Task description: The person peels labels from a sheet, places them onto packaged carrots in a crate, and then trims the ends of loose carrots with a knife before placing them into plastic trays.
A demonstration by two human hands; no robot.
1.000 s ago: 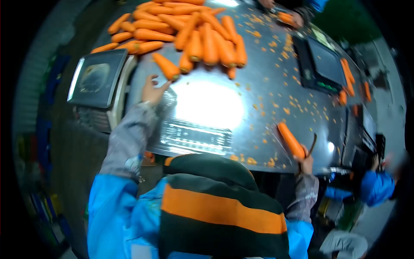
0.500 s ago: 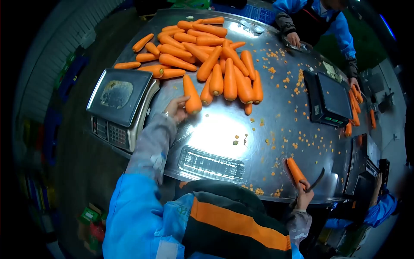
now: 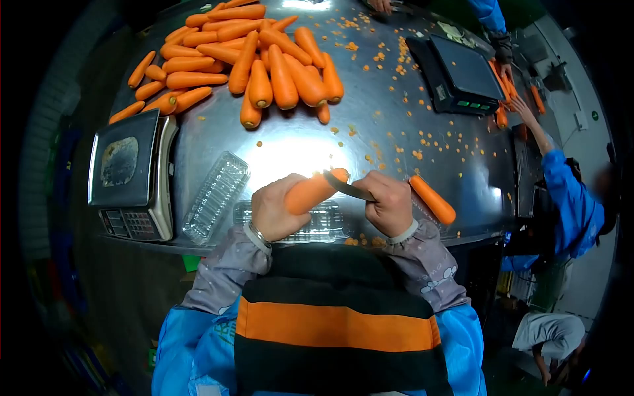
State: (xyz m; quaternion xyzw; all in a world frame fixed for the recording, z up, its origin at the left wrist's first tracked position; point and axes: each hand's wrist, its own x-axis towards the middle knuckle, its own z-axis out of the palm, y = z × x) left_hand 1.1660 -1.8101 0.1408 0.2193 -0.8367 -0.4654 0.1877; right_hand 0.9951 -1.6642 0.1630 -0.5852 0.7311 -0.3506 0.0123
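My left hand point(image 3: 276, 208) is wrapped round a thick carrot point(image 3: 309, 193), held in front of me above the near edge of the table. In my right hand point(image 3: 387, 203) is a knife with a dark curved blade point(image 3: 349, 187), its tip against the far end of that carrot. Just right of my right hand lies another carrot point(image 3: 433, 200) in a clear plastic tray. Under my hands is a second clear plastic tray point(image 3: 330, 228), partly hidden by them. A third clear tray point(image 3: 216, 197) sits slantwise to the left.
A heap of carrots point(image 3: 231, 56) covers the far left of the metal table point(image 3: 218, 135). Weighing scales stand at left point(image 3: 119, 165) and right point(image 3: 465, 69). Carrot trimmings point(image 3: 417, 154) litter the surface. Co-workers' hands reach toward carrots point(image 3: 505, 86) at the far right.
My left hand has brought a carrot from the heap toward me. My right hand has left its carrot in the tray and moved left, bringing the knife to the new carrot.
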